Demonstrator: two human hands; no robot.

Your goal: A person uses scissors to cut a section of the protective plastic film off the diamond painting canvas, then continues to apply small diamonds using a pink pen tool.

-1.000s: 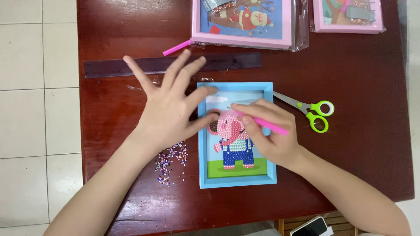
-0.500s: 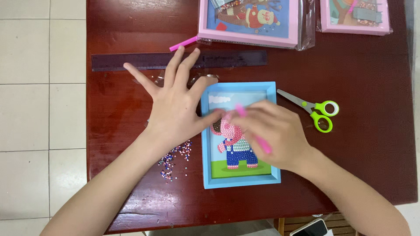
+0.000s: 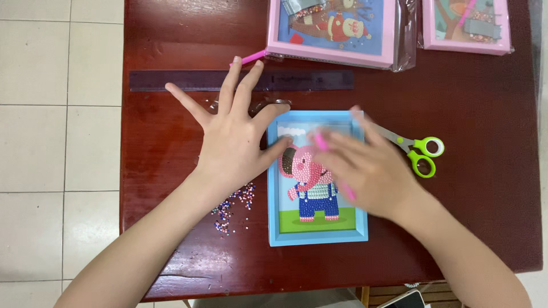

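Head cam was the only view I had, looking straight down at a dark red table (image 3: 474, 199). Left hand (image 3: 234, 142) lay flat with all fingers splayed and released, thumb tip touching the left edge of the blue picture frame (image 3: 317, 234), pinning it in place. Right hand (image 3: 368, 174) was motion-blurred over the right half of the frame, fingers clenched around a pink pen tool (image 3: 319, 141) with its tip up around 10 o'clock from the knuckles, near the elephant's head.

Progress-wise, I judged it mostly done: the pink elephant (image 3: 308, 182) looked fully beaded, shiny dots across head, body and the blue overalls. Sky and grass looked flat, and I couldn't tell whether those were meant to get beads. A loose scatter of beads (image 3: 231, 208) sat at 7 o'clock from the left hand, just beside the frame, so there was stock left over.

Scissors (image 3: 419, 151) with green handles lay at 3 o'clock from the frame, a dark ruler (image 3: 302, 80) at 12 o'clock, and two pink-framed kits (image 3: 331, 54) beyond that.
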